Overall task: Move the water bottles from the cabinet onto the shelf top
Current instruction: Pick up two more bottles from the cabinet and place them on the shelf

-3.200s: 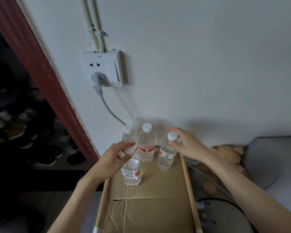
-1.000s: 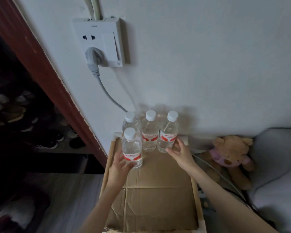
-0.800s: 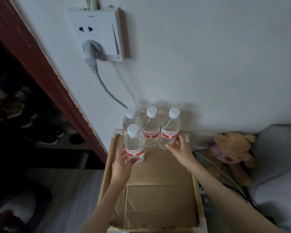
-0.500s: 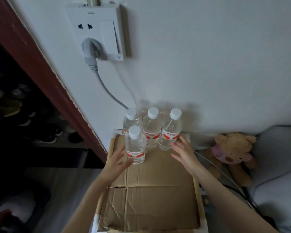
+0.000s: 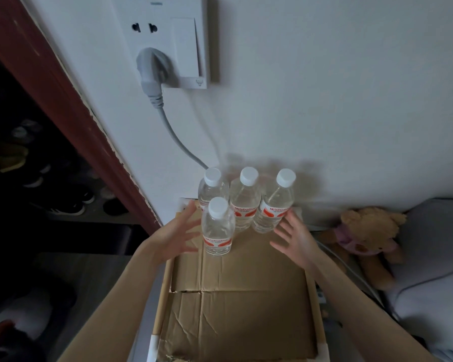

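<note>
Standing upright, caps up: four water bottles (image 5: pixel 218 228).

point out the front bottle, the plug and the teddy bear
front bottle (image 5: pixel 217 231), head view, clear body above the label
plug (image 5: pixel 152 71), head view, grey plug body in the socket
teddy bear (image 5: pixel 369 223), head view, its head

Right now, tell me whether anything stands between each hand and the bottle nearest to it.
Nothing visible does. The left hand, fingers spread, sits just left of the front bottle with only bare cardboard between them. The right hand, also spread, lies just below the right rear bottle, equally unobstructed.
</note>
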